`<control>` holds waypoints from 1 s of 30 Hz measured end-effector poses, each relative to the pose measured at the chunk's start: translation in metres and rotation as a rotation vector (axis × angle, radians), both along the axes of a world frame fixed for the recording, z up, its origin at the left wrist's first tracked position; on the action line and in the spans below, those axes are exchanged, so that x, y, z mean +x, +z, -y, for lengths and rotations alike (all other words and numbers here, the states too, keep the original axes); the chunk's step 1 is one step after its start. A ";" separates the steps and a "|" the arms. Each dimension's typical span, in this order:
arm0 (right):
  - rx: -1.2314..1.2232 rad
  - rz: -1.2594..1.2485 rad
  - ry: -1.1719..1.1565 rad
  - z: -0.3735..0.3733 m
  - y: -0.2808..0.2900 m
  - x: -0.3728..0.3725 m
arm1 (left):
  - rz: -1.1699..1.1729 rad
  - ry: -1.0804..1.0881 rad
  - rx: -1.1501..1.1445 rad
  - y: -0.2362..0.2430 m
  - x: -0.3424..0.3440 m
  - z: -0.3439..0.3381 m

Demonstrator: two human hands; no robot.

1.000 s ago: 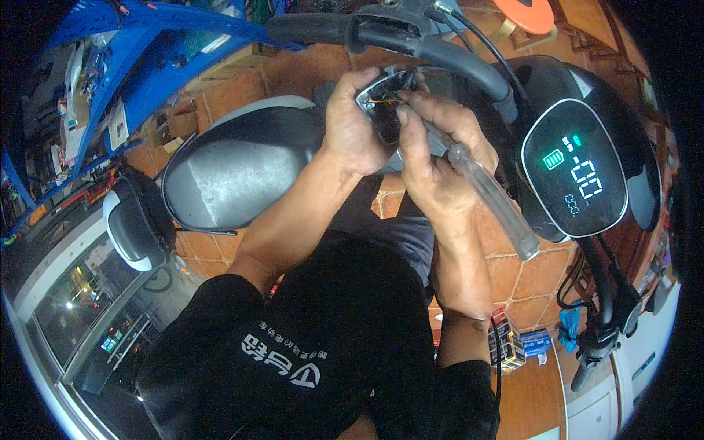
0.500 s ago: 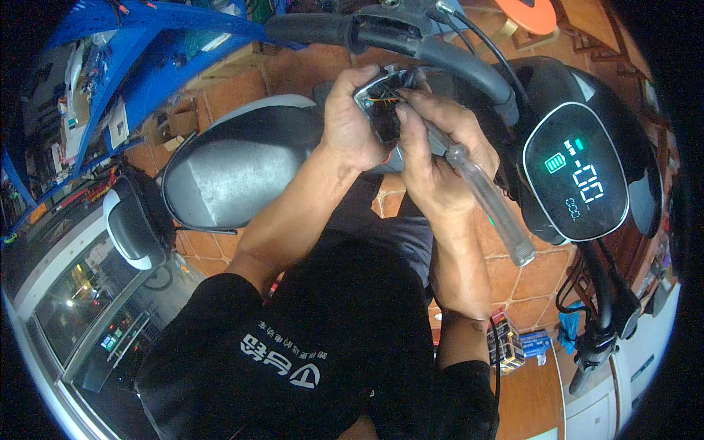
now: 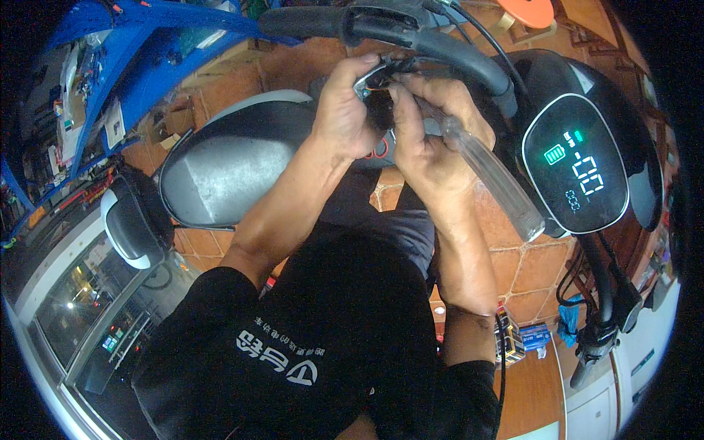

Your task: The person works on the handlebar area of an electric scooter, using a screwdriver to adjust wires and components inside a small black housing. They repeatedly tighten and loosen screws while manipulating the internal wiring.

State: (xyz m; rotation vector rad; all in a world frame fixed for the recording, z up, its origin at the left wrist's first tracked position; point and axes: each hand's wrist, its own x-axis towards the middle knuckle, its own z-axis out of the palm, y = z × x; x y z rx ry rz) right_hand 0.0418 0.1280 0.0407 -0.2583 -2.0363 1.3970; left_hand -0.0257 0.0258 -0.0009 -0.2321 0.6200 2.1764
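Note:
My left hand (image 3: 341, 114) is closed around a small dark housing with wires (image 3: 379, 110), which looks like a handlebar switch housing. In my right hand (image 3: 440, 158) is a screwdriver with a clear handle (image 3: 499, 180), its grip end slanting down to the right. The shaft runs between thumb and fingers toward the housing; its tip is hidden there. My right thumb and fingertips are right beside the housing. Just above both hands passes the black handlebar (image 3: 469, 62) of an electric scooter, with a dark grip (image 3: 304, 23) at its left end.
To the right is the scooter's lit display (image 3: 576, 165); its other handlebar end (image 3: 594, 345) hangs below. A black seat (image 3: 235, 165) lies left of my arms. Blue shelving (image 3: 110, 81) fills the upper left. Small boxes (image 3: 517, 341) stand at lower right, and an orange disc (image 3: 529, 11) at the top.
The housing has turned in my left hand, so less of its wired inside shows. My right hand has shifted slightly up, and the screwdriver handle has swung a little to the right and up.

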 end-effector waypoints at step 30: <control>-0.355 0.014 0.078 -0.014 -0.003 0.023 | 0.126 -0.102 0.027 0.016 0.010 0.005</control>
